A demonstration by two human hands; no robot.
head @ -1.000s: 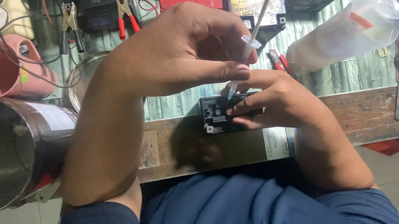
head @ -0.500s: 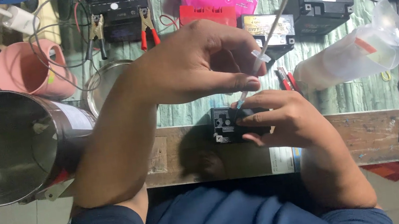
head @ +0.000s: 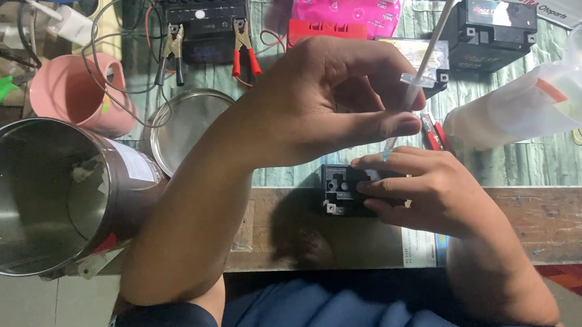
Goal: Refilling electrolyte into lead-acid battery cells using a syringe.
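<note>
My left hand (head: 328,105) reaches in from the lower left and pinches a thin clear syringe (head: 433,41), which slants up to the right with its plunger raised. The syringe tip points down at a small black battery-like box (head: 340,191) at the wooden bench edge. My right hand (head: 424,194) grips that box from the right, with its fingers laid over the top. Whether the tip touches the box is hidden by my fingers.
A large steel canister (head: 30,196) lies on its side at the left. Near it are a pink cup (head: 72,92) and a round metal lid (head: 187,129). Behind are a charger with clamps (head: 202,16), black batteries (head: 495,21) and a clear plastic bottle (head: 533,103).
The view has tipped so that more of the far bench shows. Both hands keep the same hold on the syringe and the box, and sit a little lower in the frame.
</note>
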